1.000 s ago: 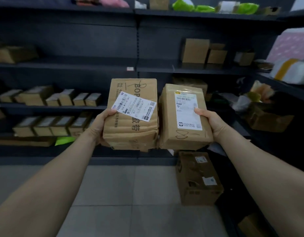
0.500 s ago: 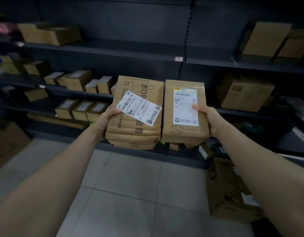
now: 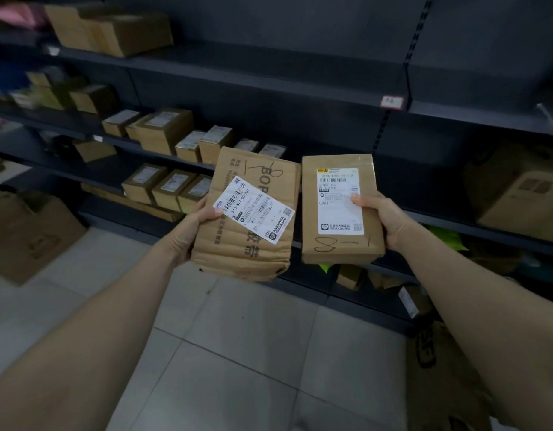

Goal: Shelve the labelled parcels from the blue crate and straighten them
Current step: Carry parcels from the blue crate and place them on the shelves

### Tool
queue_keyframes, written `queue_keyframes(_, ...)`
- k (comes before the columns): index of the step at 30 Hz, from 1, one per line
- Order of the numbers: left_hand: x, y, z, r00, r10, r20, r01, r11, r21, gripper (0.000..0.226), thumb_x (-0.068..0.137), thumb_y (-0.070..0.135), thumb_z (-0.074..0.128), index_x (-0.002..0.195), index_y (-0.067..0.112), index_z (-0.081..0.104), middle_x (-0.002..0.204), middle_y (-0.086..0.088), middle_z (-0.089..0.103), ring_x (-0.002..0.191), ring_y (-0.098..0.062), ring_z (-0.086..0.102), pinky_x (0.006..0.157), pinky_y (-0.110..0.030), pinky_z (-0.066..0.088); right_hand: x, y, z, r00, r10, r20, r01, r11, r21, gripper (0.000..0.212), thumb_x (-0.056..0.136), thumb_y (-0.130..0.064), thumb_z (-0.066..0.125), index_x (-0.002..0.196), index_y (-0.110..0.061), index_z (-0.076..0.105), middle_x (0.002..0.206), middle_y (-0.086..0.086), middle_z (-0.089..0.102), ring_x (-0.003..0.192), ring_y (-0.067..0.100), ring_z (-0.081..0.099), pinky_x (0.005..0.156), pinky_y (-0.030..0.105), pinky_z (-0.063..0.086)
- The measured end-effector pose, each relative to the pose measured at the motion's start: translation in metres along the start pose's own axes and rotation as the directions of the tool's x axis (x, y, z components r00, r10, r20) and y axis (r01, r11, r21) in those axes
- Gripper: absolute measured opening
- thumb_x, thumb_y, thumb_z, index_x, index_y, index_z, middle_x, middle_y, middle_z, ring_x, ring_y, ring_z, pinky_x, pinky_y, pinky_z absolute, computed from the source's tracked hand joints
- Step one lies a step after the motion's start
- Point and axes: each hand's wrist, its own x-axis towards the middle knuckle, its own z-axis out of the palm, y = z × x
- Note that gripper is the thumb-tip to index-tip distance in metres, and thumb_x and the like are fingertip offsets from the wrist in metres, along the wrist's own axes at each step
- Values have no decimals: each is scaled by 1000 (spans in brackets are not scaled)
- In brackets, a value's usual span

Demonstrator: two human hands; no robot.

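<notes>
I hold two brown labelled parcels up in front of dark shelving. My left hand (image 3: pixel 196 223) grips the left edge of a creased parcel (image 3: pixel 247 250) with a slanted white label and printed characters. My right hand (image 3: pixel 384 217) grips the right edge of a smoother parcel (image 3: pixel 337 244) with an upright white label and "8-1" handwritten below it. A narrow gap separates the two parcels. The blue crate is not in view.
Dark metal shelves (image 3: pixel 269 79) run across the view. Rows of small labelled boxes (image 3: pixel 163 129) sit on the left shelves, with larger cartons at upper left (image 3: pixel 113 29) and right (image 3: pixel 518 200). Cartons stand on the tiled floor at left (image 3: pixel 29 231) and lower right (image 3: pixel 449 377).
The view has swung left along the shelving, so the rows of small boxes now sit behind the parcels. The two parcels have come slightly apart; both hands keep their grip.
</notes>
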Motion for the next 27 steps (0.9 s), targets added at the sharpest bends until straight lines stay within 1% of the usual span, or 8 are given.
queue_keyframes(3,21,1,-12,1000,-19,-4,19,1000,7,63,73,31,66,133,20,51,104,-8,73,85,-22,72,61,-32,58,28,-2,7,1000,15,8,-15,1000,-22,40,82,-13,69,117,-28,58,101,6,75,87,26,73,62,39,59)
queue_keyframes(5,32,2,-22,1000,-17,-3,17,1000,4,60,73,31,66,131,21,52,103,-8,74,84,-23,72,62,-32,58,43,-3,12,999,31,12,-30,999,-43,43,81,-13,70,120,-27,57,104,7,74,91,28,72,67,42,59)
queue_keyframes(9,54,14,-48,1000,2,14,-2,1000,-8,48,73,28,65,120,32,56,98,-4,75,82,-21,73,61,-32,58,71,-14,31,1000,19,-1,-19,996,-86,50,79,-15,72,125,-27,56,107,7,73,97,30,70,79,48,57)
queue_keyframes(15,86,50,-98,999,-12,50,10,999,34,52,71,30,66,121,32,54,98,-5,75,82,-22,73,61,-33,58,99,-25,80,999,-12,-38,8,995,-98,51,78,-17,73,126,-29,56,106,5,74,96,28,71,77,46,57)
queue_keyframes(18,101,72,-127,998,5,67,-9,998,60,57,71,32,67,125,30,53,105,-9,73,87,-24,72,64,-35,57,111,-31,107,998,-30,-46,26,995,-92,51,79,-18,73,126,-30,56,105,5,74,95,28,71,76,45,57)
queue_keyframes(22,117,88,-157,995,44,92,-50,997,60,45,73,33,67,117,37,56,101,-4,74,85,-21,73,62,-33,58,126,-32,137,998,-44,-55,38,994,-99,54,78,-18,74,127,-31,55,104,4,75,94,27,72,73,43,58)
queue_keyframes(25,128,91,-173,995,46,94,-52,997,62,44,74,32,66,116,36,57,100,-3,75,85,-20,72,63,-33,58,135,-26,150,997,-26,-76,19,996,-91,57,77,-18,75,128,-31,54,104,4,75,91,26,72,68,42,59)
queue_keyframes(27,134,92,-181,994,34,101,-40,997,64,42,73,34,66,115,35,58,100,-4,74,86,-21,72,65,-35,58,139,-22,154,995,-11,-103,0,995,-101,58,76,-19,75,128,-32,53,105,5,74,92,28,72,70,44,59)
